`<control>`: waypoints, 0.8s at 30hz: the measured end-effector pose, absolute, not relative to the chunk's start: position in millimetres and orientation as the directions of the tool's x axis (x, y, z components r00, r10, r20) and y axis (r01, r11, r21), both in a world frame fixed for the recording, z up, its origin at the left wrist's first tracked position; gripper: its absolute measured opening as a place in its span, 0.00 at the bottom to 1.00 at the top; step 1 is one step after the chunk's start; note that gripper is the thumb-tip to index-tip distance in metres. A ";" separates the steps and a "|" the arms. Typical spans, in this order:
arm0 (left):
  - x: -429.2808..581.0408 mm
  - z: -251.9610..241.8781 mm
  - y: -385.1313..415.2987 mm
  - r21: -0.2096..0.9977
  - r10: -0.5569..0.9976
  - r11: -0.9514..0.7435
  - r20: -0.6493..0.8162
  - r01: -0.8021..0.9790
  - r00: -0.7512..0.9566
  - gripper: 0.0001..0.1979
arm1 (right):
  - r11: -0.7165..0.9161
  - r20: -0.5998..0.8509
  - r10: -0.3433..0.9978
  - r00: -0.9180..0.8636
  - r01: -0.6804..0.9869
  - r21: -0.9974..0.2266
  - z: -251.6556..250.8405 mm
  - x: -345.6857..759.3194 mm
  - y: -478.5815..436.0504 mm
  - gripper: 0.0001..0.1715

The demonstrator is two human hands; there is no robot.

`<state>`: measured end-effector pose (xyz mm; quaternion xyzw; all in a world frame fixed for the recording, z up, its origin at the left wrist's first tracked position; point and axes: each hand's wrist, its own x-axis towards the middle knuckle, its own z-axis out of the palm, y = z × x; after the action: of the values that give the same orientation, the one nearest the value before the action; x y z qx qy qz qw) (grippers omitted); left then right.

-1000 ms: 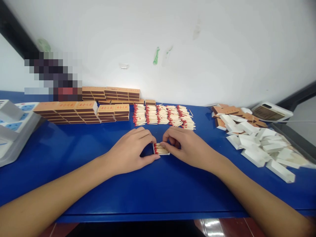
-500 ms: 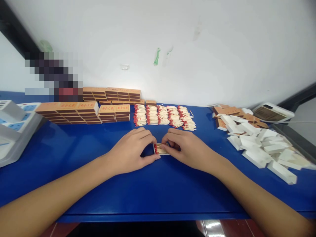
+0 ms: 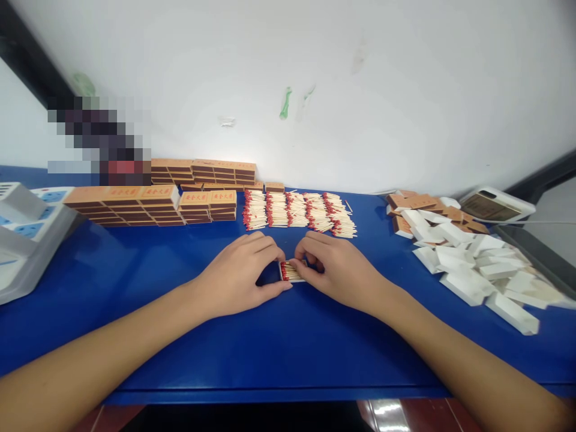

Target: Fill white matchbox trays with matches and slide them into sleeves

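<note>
A small white matchbox tray (image 3: 285, 278) lies on the blue table, filled with red-headed matches (image 3: 290, 273). My left hand (image 3: 245, 273) holds the tray's left end, index finger at the far side and thumb at the near side. Over the tray's right part, my right hand (image 3: 333, 264) is closed, its thumb and index finger pinched at the matches and partly covering them. Beyond my hands, several rows of loose matches (image 3: 288, 210) are laid side by side on the table.
Brown matchboxes (image 3: 121, 207) are stacked at the left, with more stacks (image 3: 225, 171) behind. White empty trays (image 3: 468, 282) and brown box sleeves (image 3: 420, 202) form a heap at the right. A phone-like device (image 3: 497, 204) leans behind them. A white power strip (image 3: 45, 240) sits far left.
My right thumb and index finger have shifted slightly left over the matches. My left hand and the tray stay in place.
</note>
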<state>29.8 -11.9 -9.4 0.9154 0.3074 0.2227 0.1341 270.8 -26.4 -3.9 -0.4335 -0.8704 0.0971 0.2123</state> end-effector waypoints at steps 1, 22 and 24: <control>29.9 -9.3 -12.1 0.382 0.623 -0.775 0.324 0.504 0.712 0.13 | 0.608 0.291 0.794 -0.534 0.706 -0.362 -3.9 270.8 -26.5 0.04; 26.5 -9.2 -10.1 0.387 0.620 -0.775 0.315 0.499 0.718 0.14 | 0.617 0.205 0.771 -0.603 0.628 -0.475 1.2 282.6 -26.9 0.05; 26.6 -9.1 -10.2 0.388 0.619 -0.776 0.314 0.498 0.720 0.14 | 0.620 0.216 0.770 -0.600 0.625 -0.475 0.9 282.1 -27.6 0.05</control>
<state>26.6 -10.2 -9.1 0.9168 0.3046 0.2177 0.1392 282.1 -27.6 0.9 -0.3978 -0.8765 0.1783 0.2042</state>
